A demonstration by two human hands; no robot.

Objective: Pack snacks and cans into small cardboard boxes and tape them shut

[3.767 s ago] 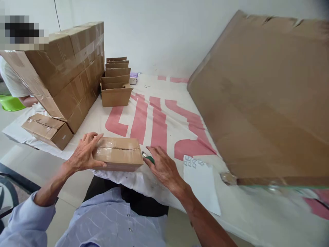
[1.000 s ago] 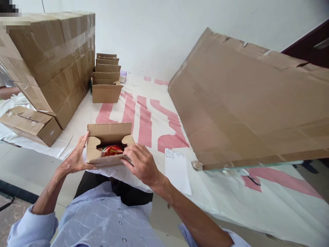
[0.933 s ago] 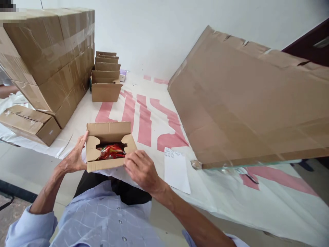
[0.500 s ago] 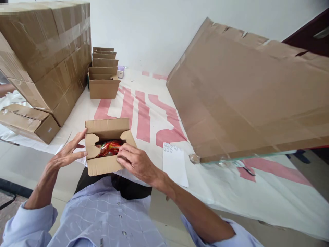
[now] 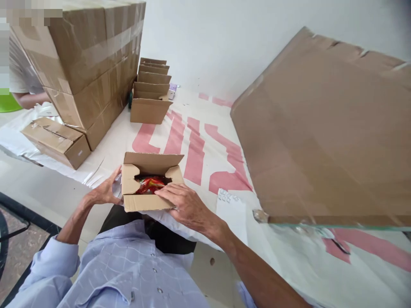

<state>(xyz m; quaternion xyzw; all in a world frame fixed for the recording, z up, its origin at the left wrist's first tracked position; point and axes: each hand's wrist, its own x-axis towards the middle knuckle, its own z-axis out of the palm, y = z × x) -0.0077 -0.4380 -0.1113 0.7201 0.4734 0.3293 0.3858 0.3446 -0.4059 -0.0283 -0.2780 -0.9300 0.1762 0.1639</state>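
- Table [image 5: 282, 261], under both hands and spreading beyond them, covered in white cloth with broad red marks.
- Large cardboard piece [image 5: 321, 132], to the right of the right hand and well apart from it, leaning at a slant.
- Stack of taped cartons [image 5: 93, 77], beyond the left hand and to its left, at least two layers high.
- Row of open boxes [image 5: 149, 113], straight beyond the hands and near the stack, flaps standing up.
- Closed carton [image 5: 58, 141], to the left of the left hand, at the foot of the stack.
- Open box [image 5: 135, 204], between the two hands at the near table edge, back flap raised, front flap folded out toward the person.
- White paper [image 5: 231, 218], just right of the right hand, small drawn shapes along its far end.
- Right hand [image 5: 194, 207], fingers laid over the right part of the front flap; whether they pinch it cannot be told.
- Left hand [image 5: 104, 191], fingers and thumb spread apart at the box's left end.
- Shiny red packet [image 5: 150, 184], inside the open box, just beyond the right fingertips.
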